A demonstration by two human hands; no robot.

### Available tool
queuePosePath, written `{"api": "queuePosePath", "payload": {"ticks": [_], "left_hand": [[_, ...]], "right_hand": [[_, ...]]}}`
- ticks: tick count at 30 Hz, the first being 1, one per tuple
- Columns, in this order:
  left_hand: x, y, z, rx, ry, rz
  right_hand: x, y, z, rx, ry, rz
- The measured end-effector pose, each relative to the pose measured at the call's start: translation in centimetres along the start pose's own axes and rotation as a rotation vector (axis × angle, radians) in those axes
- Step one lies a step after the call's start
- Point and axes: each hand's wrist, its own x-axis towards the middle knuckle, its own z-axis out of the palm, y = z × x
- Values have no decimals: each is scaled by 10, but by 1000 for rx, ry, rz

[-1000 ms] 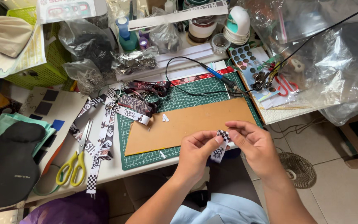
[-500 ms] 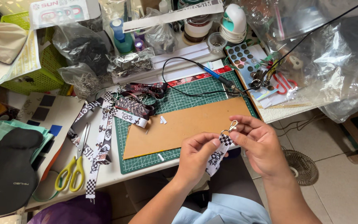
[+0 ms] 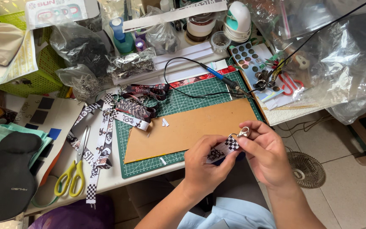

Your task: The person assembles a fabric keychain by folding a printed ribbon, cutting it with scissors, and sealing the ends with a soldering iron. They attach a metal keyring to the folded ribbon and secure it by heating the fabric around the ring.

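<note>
A: What is held by the two hands?

B: One short checkered strap (image 3: 220, 149) with one metal clasp (image 3: 243, 132) at its end; the strap's lower part is pinched by the left hand (image 3: 203, 166), thumb over fingers; the checkered end just under the clasp is pinched by the right hand (image 3: 268, 153); both hands are closed on it, in front of the table (image 3: 119, 180) edge, above the lap.

A: What is counted on the table?

B: One green mat (image 3: 193, 91), and one brown board (image 3: 191, 127) laid across it; one soldering iron (image 3: 221, 78) with a black cord is seen at the mat's far edge.

A: And to the left?

B: One pair of yellow scissors (image 3: 73, 176) is laid near the table's front edge; a loose bunch of printed straps (image 3: 119, 112) is spread from the mat's corner down beside the scissors, too tangled to be counted; one black insole (image 3: 9, 178) is seen at the far left.

A: Anything on the floor?

B: One small round fan (image 3: 306, 169), just right of the right hand.
</note>
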Motion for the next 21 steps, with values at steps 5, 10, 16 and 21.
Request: {"api": "queuePosePath", "payload": {"ticks": [5,10,16,21], "left_hand": [[-2,3,-4,7,-23,55],[1,7,-7,11,-6,100],[1,6,-8,30,-35,81],[0,-5,-14,-390,-157,-350]], "right_hand": [[-5,-3,2,-12,-74,20],[-8,-1,5,-6,-10,-9],[-7,5,3,-18,11,-42],[-7,7,-1,1,7,-30]]}}
